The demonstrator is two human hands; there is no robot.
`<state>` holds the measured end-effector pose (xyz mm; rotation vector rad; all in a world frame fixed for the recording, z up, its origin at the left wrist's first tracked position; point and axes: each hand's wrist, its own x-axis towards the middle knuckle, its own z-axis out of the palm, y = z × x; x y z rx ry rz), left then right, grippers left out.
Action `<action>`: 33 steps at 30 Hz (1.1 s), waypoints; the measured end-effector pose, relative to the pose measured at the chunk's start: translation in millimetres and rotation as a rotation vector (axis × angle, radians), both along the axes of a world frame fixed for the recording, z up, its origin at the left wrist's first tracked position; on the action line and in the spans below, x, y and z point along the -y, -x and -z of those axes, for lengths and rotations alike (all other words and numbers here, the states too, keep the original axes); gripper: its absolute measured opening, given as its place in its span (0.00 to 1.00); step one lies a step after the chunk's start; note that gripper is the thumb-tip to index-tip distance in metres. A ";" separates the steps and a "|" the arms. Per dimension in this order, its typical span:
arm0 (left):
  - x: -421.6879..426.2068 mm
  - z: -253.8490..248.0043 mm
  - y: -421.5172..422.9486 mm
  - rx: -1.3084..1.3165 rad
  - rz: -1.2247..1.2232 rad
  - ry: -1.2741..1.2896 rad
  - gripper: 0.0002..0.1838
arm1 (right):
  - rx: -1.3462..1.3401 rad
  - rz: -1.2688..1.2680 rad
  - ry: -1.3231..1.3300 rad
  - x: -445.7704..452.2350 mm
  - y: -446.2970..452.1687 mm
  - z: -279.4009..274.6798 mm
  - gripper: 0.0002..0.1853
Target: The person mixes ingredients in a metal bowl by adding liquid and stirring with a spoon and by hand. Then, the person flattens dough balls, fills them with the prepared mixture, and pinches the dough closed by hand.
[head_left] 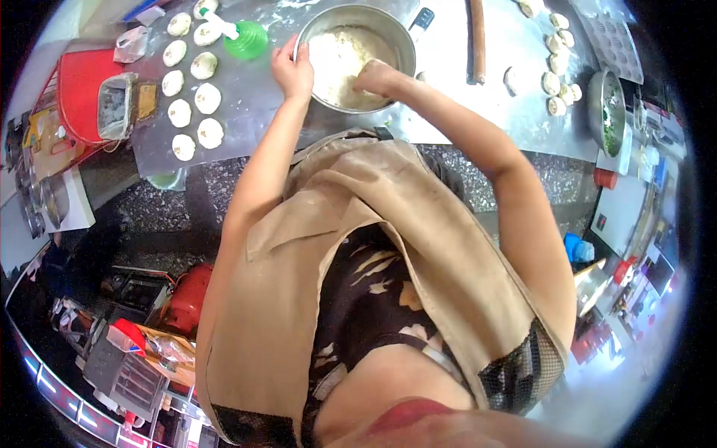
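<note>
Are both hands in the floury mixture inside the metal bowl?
No, only the right hand is in the mixture; the left hand holds the metal bowl by its rim.

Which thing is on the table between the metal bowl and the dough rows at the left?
In the head view, a green bottle with a white nozzle lies there; also the left hand, at the rim of the bowl.

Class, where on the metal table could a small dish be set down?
Bare room on the table: between the left dough rounds and the left forearm, and between the rolling pin and the clustered dough pieces, around one lone piece. Crowded: among the dough rounds, and at the bowl, left hand at its rim, right hand inside.
</note>
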<state>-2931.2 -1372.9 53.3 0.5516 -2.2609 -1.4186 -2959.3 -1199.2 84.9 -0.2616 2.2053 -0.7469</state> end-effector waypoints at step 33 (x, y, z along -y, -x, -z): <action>39.6 0.0 8.3 0.078 0.155 0.221 0.16 | -0.991 -0.093 -0.304 -20.0 -11.5 -32.4 0.07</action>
